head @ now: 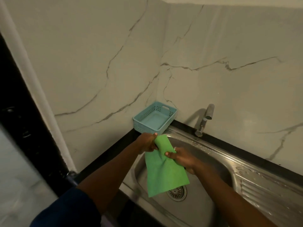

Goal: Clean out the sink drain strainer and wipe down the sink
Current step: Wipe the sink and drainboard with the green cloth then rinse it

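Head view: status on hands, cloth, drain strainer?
Left hand, right hand both grip green rectangular cloth over stainless steel sink. Round metal drain strainer in place, its edge hidden behind the hanging cloth.

1 view only, worn on the head, wide-angle. Looking forward and steeply down along both forearms, from close above the sink (211,163). Facing a marble wall (213,46) corner, frame tilted, tap (205,118) at upper right. Near centre, left hand (146,143), right hand (180,158) and green cloth (164,174).

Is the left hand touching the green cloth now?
Touching. The head view shows the left hand gripping the green cloth at its bunched upper end.
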